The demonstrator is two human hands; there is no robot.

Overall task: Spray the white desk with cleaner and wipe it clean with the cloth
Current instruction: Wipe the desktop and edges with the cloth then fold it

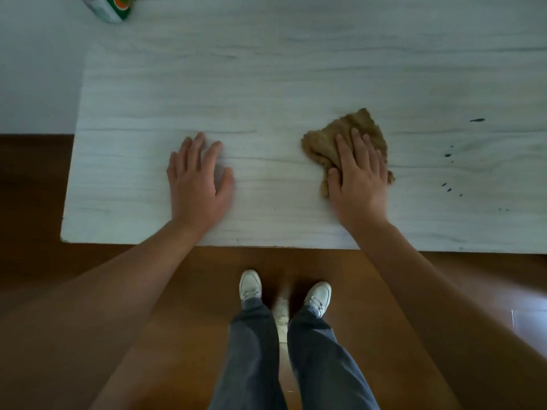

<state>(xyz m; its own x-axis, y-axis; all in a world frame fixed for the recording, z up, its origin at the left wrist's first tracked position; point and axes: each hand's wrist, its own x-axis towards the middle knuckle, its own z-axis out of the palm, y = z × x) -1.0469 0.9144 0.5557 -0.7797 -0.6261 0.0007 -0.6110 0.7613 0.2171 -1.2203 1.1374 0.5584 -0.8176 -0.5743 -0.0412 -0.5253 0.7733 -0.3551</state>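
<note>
Left hand [198, 179] is flat on the white desk [266, 84]: palm down, fingers straight, slightly spread, nothing in it. It sits near the front edge, left of centre.

Right hand [359, 179] is also flat and palm down, with fingers straight and close together, pressing on the cloth [334, 137]. No curl or pinch shows, and the thumb lies along the cloth's left side.

The hands are well apart and roughly level with each other. Both forearms are bare and reach in over the front edge.

Cloth: tan-brown and crumpled, on the desk top right of centre. Its near part is under the right palm. A bunched section sticks out past the fingertips and left of the thumb, and a small bit shows at the hand's right side.

Desk top: white with faint grey grain lines. Dark spots [447, 155] are scattered right of the cloth, apart from it. A longer dark streak [477, 120] lies further back on the same side.

Cleaner bottle [109, 8]: at the far left of the desk, cut off by the top of the view. It has a white body and a green and orange label. Cannot tell if it stands upright. It is well apart from both hands.

Below the desk edge is a brown wooden floor [59, 291]. The person's white shoes [250, 287] and grey jeans [254, 350] are between the two arms, near the front edge.
</note>
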